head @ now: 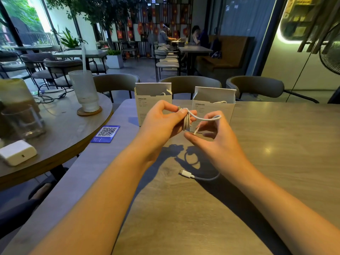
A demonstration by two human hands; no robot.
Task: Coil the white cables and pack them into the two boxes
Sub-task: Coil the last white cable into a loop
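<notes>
item: white cable (pixel 187 119), partly coiled, held in the air above the wooden table (pixel 276 144), in front of the two boxes. left hand (pixel 165 122): fingers curled, thumb and forefinger pinching the small bundle of loops, one plug end poking out beside the thumb tip. right hand (pixel 215 137): fingers curled, holding the free run of the same cable, which arcs from the bundle over to the forefinger and drops back between the fingers. loose end of the cable: trails down behind the right wrist and lies on the table, its white plug (pixel 185 174) resting flat near the person's forearms. left box (pixel 154 105): white carton, upright, top flap open, a bit of white cable showing just inside the mouth. right box (pixel 213 107): same kind, upright, flap open, a white cable loop visible at its rim; the two stand side by side, apart, at the far edge of the table. adjoining round table (pixel 60 129), to the left: ribbed tumbler with straw (pixel 85 91) on a round coaster, a clear glass (pixel 24 122), a white charger block (pixel 17 152), a blue qr card (pixel 105 134) at the near edge.
</notes>
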